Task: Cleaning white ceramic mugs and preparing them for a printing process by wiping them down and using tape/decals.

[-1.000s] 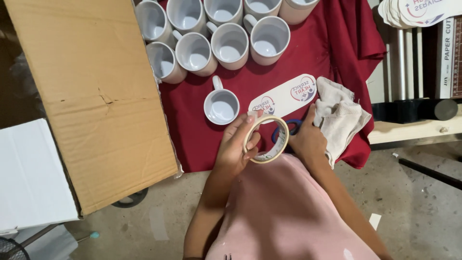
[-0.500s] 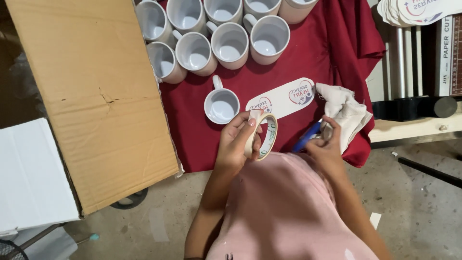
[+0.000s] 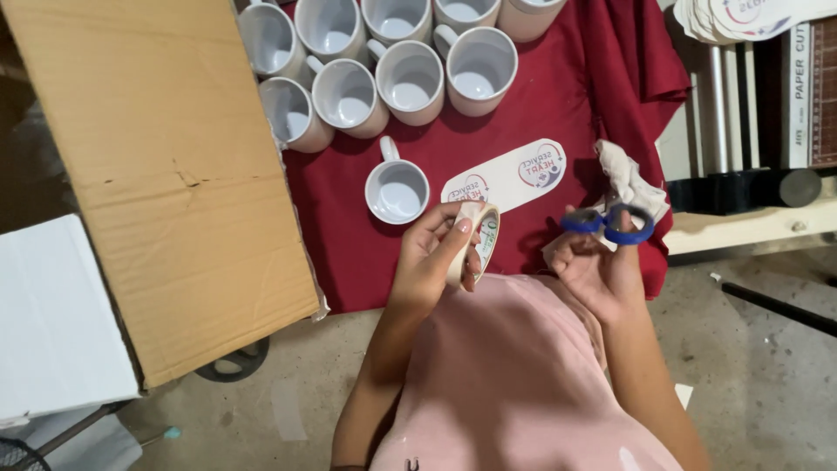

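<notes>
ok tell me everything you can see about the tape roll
The tape roll is a cream, paper-like ring with a printed inner core. It is held on edge, its hole turned sideways toward the scissors. The left hand pinches it, fingers on the outer face and thumb over the rim. It hangs above the red cloth, just below the oval sticker.

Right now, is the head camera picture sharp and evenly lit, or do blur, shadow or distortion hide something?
Head view: mostly sharp; the left hand with its tape roll and the right hand with blue-handled scissors are slightly soft. Light is even, with dim floor corners. The white mugs show soft sheen, no harsh glare. The cardboard sheet leans outward from wide-angle distortion.
</notes>
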